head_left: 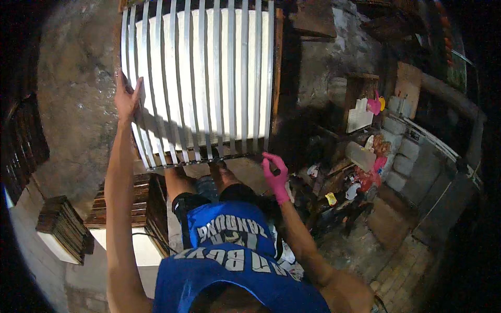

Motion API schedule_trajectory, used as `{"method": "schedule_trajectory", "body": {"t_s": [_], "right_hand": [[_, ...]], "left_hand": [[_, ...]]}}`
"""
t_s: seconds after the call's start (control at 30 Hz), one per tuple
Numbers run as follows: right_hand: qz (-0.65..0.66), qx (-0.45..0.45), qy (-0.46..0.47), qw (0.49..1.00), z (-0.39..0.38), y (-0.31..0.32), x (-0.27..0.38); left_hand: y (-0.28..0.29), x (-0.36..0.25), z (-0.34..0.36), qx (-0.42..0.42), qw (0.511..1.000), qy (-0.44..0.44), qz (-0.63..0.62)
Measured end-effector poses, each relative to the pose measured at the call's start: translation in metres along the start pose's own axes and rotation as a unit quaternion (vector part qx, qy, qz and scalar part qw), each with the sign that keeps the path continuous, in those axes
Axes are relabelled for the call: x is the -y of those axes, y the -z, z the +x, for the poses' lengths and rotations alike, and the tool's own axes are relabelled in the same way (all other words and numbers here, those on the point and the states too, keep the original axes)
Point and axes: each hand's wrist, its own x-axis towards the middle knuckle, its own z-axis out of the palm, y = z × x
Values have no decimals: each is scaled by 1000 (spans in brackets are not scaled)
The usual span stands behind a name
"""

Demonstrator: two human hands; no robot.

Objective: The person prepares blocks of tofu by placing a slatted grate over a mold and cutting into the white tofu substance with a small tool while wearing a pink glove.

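Spanning the upper middle of the head view, the slatted rack (217, 62) lies before us, its pale, narrow bars running lengthwise over a bright white sheet (224, 83). We note our bare left hand (127, 99) at the rack's left edge, with thumb and fingers parted in a wide V; we cannot tell whether this grip closes on the frame. Our right hand (275, 176), in a pink glove, is beside the rack's lower right corner. Its grip is narrow, the fingers curled toward the thumb around a small gap; whether it holds anything there we cannot tell. A shadow crosses the lower part of the sheet. Below the rack we see our legs and a blue sleeveless shirt (224, 266) with white lettering. At lower left are a brown slatted stack (125, 201) and a smaller stack (61, 224). At right, near a block wall (404, 156), we find mixed clutter, including a yellow item (331, 198).
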Motion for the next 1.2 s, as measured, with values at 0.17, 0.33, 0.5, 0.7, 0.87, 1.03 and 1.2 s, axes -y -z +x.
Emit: {"method": "schedule_trajectory", "body": {"t_s": [0.17, 0.33, 0.5, 0.7, 0.87, 1.03, 1.2], "right_hand": [[177, -197, -80, 961, 23, 71, 64], [194, -247, 10, 949, 13, 86, 32], [-244, -253, -164, 922, -61, 42, -62], [-217, 51, -231, 947, -74, 53, -69], [-266, 331, -171, 889, -25, 73, -57], [-293, 469, -143, 821, 0, 50, -19], [-202, 475, -165, 840, 10, 6, 32]], "left_hand": [[-16, -8, -7, 76, 994, 66, 50], [48, -138, -51, -112, 990, 72, 38], [159, -208, -92, -98, 989, 80, -72], [339, -255, -157, -256, 954, 58, -145], [415, -266, -196, -405, 891, 9, -203], [468, -266, -251, -520, 847, -5, -108], [530, -267, -205, -582, 812, -3, 38]]}}
